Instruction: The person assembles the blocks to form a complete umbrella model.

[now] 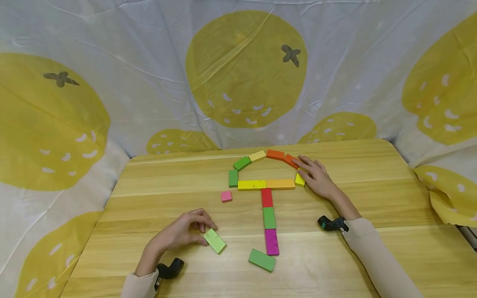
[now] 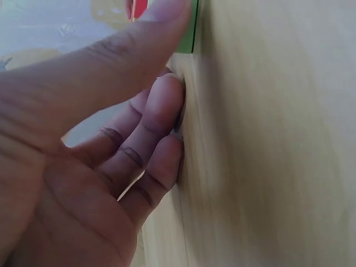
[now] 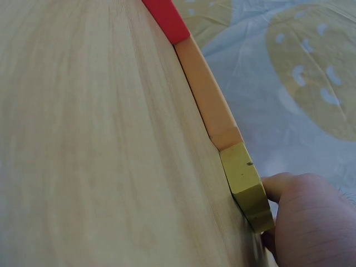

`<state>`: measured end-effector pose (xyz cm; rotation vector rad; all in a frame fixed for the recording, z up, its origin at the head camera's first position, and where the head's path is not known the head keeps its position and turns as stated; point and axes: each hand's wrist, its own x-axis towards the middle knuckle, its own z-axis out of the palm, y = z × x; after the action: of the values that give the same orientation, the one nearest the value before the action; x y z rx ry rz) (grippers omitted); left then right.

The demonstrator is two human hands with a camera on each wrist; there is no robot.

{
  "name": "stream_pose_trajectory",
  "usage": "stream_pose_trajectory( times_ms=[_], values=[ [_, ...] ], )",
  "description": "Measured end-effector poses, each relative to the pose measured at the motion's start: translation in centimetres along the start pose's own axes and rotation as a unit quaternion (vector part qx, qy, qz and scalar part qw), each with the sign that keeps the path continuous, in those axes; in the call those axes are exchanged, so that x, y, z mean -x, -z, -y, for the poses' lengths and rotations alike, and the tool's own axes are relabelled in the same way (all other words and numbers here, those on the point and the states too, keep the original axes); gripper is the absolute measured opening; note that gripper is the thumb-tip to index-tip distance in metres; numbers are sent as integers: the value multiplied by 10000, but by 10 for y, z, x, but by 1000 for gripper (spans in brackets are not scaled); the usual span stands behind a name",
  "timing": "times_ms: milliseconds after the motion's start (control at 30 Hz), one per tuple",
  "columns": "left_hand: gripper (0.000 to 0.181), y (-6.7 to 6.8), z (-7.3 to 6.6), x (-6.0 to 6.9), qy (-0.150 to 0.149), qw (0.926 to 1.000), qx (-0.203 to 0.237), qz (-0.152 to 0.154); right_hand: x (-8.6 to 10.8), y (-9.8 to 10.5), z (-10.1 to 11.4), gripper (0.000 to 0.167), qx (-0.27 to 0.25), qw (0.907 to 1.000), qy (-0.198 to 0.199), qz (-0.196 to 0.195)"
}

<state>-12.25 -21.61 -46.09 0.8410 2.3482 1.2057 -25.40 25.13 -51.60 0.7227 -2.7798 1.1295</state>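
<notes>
In the head view my left hand (image 1: 186, 229) pinches one end of a light green block (image 1: 215, 241) between thumb and fingers, low over the table's left half. The left wrist view shows the thumb (image 2: 111, 72) in front of a green surface (image 2: 189, 33). My right hand (image 1: 316, 177) rests, fingers fairly straight, at the right end of an arch of blocks. It touches the yellow block (image 1: 299, 180) and the orange-red block (image 1: 291, 161). In the right wrist view this yellow block (image 3: 245, 178) abuts the orange block (image 3: 208, 94); the hand partly hides behind it.
The arch's left side has green blocks (image 1: 233, 178) and a pale yellow block (image 1: 257, 156). Below its yellow and orange base, red (image 1: 267, 198), green (image 1: 269, 218) and purple (image 1: 271, 242) blocks form a column. A green block (image 1: 262, 260) and a pink block (image 1: 226, 196) lie apart.
</notes>
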Motion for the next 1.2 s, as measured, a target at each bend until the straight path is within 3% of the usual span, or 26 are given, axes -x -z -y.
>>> stream_pose_trajectory(
  times_ms=[267,733,1200],
  values=[
    [31,-2,-5,-6,22,9996,140,226,1,0,-2,48,20,10000,9,-24],
    [28,-18,-19,-38,45,9972,217,713,-2,-1,0,48,19,10000,29,-13],
    [29,-26,-20,-49,-206,9971,140,716,0,-1,1,48,14,9999,-24,-118]
  ],
)
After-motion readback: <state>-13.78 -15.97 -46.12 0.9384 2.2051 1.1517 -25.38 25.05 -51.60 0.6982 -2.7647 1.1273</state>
